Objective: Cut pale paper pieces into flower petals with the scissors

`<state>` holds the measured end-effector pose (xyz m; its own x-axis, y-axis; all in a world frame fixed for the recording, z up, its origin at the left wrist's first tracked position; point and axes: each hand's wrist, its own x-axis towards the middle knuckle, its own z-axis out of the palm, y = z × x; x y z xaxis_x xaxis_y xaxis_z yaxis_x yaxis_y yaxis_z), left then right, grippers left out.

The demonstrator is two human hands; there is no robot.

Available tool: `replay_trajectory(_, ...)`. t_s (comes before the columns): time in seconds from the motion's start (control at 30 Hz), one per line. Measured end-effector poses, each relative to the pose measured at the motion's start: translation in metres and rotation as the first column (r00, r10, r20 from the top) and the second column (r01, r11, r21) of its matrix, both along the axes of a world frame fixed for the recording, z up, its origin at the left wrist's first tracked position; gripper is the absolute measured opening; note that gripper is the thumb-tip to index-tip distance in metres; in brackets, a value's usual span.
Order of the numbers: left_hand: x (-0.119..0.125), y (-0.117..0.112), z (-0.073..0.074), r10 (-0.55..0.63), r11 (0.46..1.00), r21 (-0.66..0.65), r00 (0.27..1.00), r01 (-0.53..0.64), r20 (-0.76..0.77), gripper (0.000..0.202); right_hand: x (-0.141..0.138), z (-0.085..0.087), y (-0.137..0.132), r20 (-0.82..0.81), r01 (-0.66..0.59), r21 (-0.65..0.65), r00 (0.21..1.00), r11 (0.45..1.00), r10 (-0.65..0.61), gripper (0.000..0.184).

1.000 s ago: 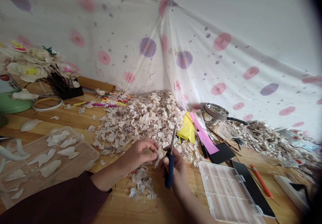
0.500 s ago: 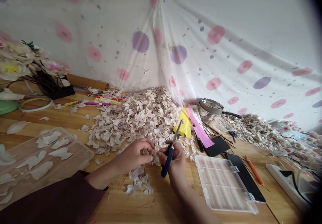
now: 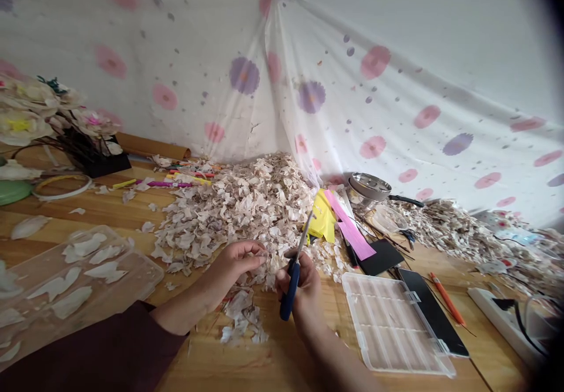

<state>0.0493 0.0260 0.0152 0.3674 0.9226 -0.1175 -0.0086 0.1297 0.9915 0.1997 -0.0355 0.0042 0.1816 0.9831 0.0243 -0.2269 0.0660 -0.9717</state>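
In front of the large heap of dry, pale petal-like pieces (image 3: 247,198), my left hand (image 3: 235,265) is closed in a pinch. What lies between its fingertips, if anything, is too small to make out. My right hand (image 3: 306,289) is wrapped round scissors with dark blue handles (image 3: 289,292). Their blades point up and away, toward the yellow sheet, and stand slightly apart. A small gap separates the two hands. Below them a few loose pale pieces (image 3: 244,318) lie on the wooden table (image 3: 229,362).
At left a clear plastic lid or tray (image 3: 147,268) bears several pale petals. On the right lie a clear compartment box (image 3: 396,327), a black flat panel (image 3: 434,310), an orange pen (image 3: 447,299) and a white power strip (image 3: 497,321). Behind stand a steel pan (image 3: 370,186) and handmade flowers (image 3: 26,116).
My left hand has drawn slightly back and left, its fingers closer together. My right hand has tilted the scissors and shifted a little left and down, and the hands are farther apart.
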Motion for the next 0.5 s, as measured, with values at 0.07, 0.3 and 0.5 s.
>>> replay_trajectory(0.07, -0.003, 0.004, 0.002, 0.038, 0.999, -0.005, 0.996, -0.037, 0.075, 0.022, 0.0, -0.002, -0.004, 0.01, -0.102, -0.016, 0.995, 0.995, 0.102, 0.05)
replay_trajectory(0.3, -0.015, 0.018, 0.014, 0.175, 0.985, -0.049, 0.941, -0.168, 0.288, 0.021, 0.011, -0.016, -0.018, 0.127, -0.29, -0.13, 0.943, 0.948, 0.306, 0.074)
replay_trajectory(0.5, -0.016, 0.018, 0.022, 0.166, 0.986, -0.054, 0.922, -0.157, 0.351, 0.019, 0.022, -0.024, -0.019, 0.244, -0.428, -0.099, 0.864, 0.898, 0.439, 0.075)
